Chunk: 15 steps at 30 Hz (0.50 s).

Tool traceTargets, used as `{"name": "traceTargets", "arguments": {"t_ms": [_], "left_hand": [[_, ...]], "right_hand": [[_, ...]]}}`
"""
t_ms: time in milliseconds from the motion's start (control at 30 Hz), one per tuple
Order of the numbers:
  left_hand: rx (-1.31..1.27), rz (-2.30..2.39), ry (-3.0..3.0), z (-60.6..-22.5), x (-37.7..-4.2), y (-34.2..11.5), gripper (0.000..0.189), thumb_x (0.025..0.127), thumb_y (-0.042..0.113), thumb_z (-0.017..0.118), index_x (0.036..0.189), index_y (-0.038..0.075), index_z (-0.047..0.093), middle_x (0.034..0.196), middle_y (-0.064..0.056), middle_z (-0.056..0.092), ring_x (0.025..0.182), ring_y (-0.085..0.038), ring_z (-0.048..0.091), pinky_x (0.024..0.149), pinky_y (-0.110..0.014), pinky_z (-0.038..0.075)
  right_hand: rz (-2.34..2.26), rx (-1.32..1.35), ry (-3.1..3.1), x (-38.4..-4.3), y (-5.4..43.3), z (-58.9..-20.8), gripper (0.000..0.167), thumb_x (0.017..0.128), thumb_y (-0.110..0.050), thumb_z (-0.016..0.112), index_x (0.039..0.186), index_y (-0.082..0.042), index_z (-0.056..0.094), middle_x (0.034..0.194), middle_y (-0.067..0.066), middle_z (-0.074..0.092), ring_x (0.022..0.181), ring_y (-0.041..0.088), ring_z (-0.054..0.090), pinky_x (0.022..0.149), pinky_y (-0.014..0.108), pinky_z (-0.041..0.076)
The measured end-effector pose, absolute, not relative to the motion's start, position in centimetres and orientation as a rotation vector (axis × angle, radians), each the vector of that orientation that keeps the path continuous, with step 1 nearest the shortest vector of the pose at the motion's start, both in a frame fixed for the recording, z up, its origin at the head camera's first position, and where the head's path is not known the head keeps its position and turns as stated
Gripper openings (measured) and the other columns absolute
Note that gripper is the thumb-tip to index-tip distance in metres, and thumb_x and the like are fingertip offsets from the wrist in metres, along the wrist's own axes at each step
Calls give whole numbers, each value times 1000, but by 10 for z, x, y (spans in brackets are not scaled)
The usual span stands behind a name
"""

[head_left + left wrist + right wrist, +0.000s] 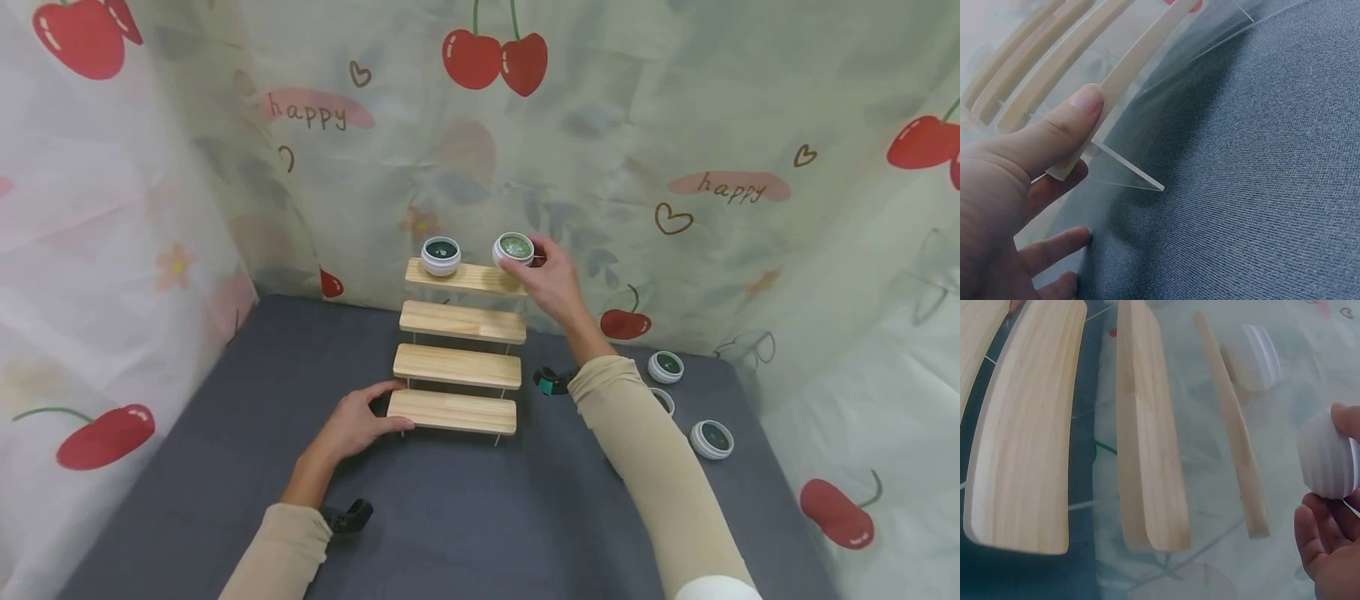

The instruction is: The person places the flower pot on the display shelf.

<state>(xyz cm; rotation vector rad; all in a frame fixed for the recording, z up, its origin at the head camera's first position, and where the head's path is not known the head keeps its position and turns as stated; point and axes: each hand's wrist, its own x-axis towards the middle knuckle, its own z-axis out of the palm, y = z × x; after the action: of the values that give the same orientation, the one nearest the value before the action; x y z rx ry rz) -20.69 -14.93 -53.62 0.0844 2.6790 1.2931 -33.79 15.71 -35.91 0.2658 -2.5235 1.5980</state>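
Observation:
A four-step display stand [456, 367] has pale wooden boards on clear supports. My left hand [356, 423] grips the left end of its lowest board [1141, 62], thumb on top and a finger underneath, the other fingers spread near the cloth. High at the back, my right hand [557, 282] holds a small white ribbed pot [1325, 456] with speckled green contents, near the right end of the top board [480, 277]. In the right wrist view a gap separates this pot from that board. Another white pot [440, 260], with dark green contents, sits on the top board's left end.
More white pots stand at the table's right, among them one at the back [665, 367] and one nearer the front [712, 440]; my right sleeve [652, 467] partly covers another. Dark grey cloth [465, 525] covers the table. A cherry-print curtain [585, 150] hangs close behind the stand.

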Motion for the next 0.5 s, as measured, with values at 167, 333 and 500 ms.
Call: {"name": "traceTargets", "arguments": {"t_ms": [167, 333, 500], "left_hand": [[88, 1292, 2677, -535, -207, -149, 84, 73, 63, 84, 145, 28, 58, 151, -18, 54, 135, -37, 52, 109, -59, 42], [83, 1286, 2680, -535, -206, -149, 85, 72, 63, 84, 144, 28, 58, 151, -19, 54, 134, -36, 53, 108, -58, 42], [76, 1292, 2679, -535, -206, -151, 85, 72, 63, 85, 144, 28, 58, 151, -18, 54, 136, -37, 52, 110, -59, 41]], "right_hand": [[1598, 255, -2536, -342, 151, -361, 62, 88, -28, 80, 142, -6, 57, 128, 15, 66, 107, 20, 61, 80, 18, 48], [1590, 259, -2568, -345, 147, -364, 62, 89, -28, 80, 142, -5, 57, 129, 16, 66, 111, 23, 62, 81, 19, 48], [1580, 279, -2582, -348, 144, -368, 58, 89, -25, 80, 139, -3, 58, 126, 17, 67, 110, 24, 63, 82, 19, 48]]}}
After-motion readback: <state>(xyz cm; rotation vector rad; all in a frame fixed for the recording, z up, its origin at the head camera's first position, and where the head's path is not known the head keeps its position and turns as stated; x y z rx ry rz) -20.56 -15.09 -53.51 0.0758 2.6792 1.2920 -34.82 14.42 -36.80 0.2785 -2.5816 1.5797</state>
